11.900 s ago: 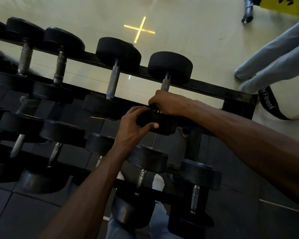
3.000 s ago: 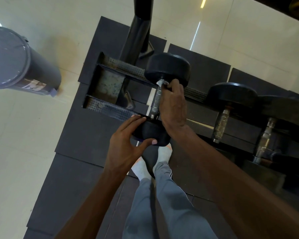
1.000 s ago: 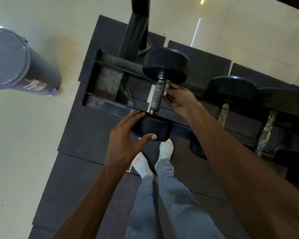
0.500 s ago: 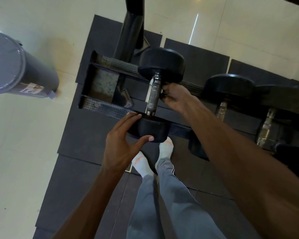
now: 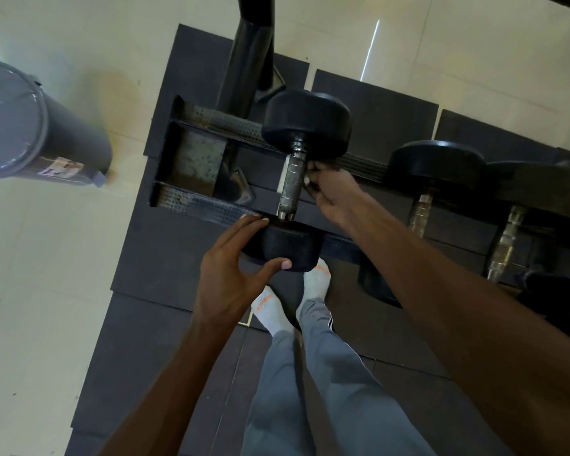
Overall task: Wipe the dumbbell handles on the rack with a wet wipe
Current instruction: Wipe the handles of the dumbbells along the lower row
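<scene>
— While you're standing there, tell me what's closest to you.

— Grey trouser legs (image 5: 323, 383) and white socks (image 5: 270, 307) on the dark floor mats (image 5: 165, 258), toes pointing at the rack. Just above them the left hand (image 5: 234, 274) grips the near head of the first dumbbell (image 5: 285, 246), fingers spread over its top edge, thumb curled under its front.

— And the right hand?

— The right hand (image 5: 329, 192) sits just beside the knurled metal handle (image 5: 292, 184), fingers curled in close against its right side. A small pale spot shows at the fingertips, but whether that is the wipe or a nail I cannot tell, nor whether the fingers actually clasp the bar.

— Where's the dumbbell itself?

— Lying across the two perforated rails of the rack (image 5: 208, 205), at its left end. The near head rests on the front rail, the far head (image 5: 306, 125) on the back rail, the handle bridging the gap.

— Anything else along it?

— More dumbbells (image 5: 436, 166) to the right, on the same rails. Behind, a black upright post (image 5: 250, 60) rises from the rack. Off to the left, on the pale tiled floor (image 5: 46, 291), lies a grey bin (image 5: 30, 126), well apart from the rack.
</scene>
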Motion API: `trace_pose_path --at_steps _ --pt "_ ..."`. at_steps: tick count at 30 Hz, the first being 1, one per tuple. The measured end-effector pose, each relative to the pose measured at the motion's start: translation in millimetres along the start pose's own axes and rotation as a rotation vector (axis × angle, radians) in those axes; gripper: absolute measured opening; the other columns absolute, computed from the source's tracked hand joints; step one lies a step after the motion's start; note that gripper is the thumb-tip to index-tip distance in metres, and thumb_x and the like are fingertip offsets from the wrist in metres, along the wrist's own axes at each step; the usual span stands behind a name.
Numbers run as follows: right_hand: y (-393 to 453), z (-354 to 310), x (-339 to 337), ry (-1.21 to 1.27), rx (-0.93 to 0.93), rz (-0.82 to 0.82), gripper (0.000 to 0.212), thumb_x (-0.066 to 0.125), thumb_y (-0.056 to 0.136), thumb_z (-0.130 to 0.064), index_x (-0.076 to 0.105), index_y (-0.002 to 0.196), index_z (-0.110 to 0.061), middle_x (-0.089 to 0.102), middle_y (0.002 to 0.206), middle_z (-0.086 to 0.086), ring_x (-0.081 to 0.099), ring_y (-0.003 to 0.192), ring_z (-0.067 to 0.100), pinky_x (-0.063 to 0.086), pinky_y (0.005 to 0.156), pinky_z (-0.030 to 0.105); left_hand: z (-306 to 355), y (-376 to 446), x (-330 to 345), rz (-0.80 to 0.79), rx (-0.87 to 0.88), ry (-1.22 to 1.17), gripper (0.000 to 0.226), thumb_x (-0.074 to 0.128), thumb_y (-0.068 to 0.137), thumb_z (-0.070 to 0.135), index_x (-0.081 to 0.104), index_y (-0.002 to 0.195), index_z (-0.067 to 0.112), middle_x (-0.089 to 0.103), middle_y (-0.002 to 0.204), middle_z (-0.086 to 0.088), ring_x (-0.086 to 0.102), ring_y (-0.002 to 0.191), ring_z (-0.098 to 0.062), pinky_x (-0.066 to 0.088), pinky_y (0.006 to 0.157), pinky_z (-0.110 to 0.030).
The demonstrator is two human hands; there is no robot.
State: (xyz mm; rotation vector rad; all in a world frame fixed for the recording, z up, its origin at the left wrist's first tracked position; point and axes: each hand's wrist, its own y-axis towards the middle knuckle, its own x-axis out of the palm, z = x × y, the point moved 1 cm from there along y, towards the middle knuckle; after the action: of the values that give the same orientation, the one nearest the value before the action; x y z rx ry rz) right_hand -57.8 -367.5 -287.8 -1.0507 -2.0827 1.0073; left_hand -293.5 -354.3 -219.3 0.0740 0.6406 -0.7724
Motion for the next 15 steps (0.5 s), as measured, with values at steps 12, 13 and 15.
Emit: trace_pose_path --at_steps 12,13,15 --pt "-12 -7 -10 -0.076 -0.018 -0.122 0.034 0.046 0.096 0.015 0.06 0.082 -0.013 0.057 0.075 -0.003 0.056 0.075 0.007 0.053 0.082 0.022 1 -1 0 0.002 -0.007 -0.022 0.068 0.093 0.075 0.037 0.067 0.134 0.014 0.062 0.14 0.005 0.052 0.135 -0.004 0.045 0.111 -0.025" --pt "-20 -1 -17 -0.115 -0.008 -0.196 0.032 0.047 0.097 0.014 0.062 0.084 -0.011 0.059 0.078 -0.003 0.059 0.078 0.006 0.053 0.085 0.021 1 -1 0 0.002 -0.005 -0.022 0.069 0.092 0.075 0.038 0.066 0.134 0.014 0.062 0.14 0.005 0.052 0.135 -0.003 0.045 0.111 -0.026" --pt "-33 7 -28 -0.196 -0.003 -0.32 0.027 0.052 0.095 0.015 0.066 0.087 -0.007 0.064 0.082 -0.002 0.063 0.084 0.006 0.052 0.093 0.02 1 -1 0 0.002 -0.006 -0.02 0.069 0.092 0.074 0.038 0.066 0.134 0.015 0.062 0.14 0.005 0.052 0.135 -0.003 0.045 0.111 -0.025"
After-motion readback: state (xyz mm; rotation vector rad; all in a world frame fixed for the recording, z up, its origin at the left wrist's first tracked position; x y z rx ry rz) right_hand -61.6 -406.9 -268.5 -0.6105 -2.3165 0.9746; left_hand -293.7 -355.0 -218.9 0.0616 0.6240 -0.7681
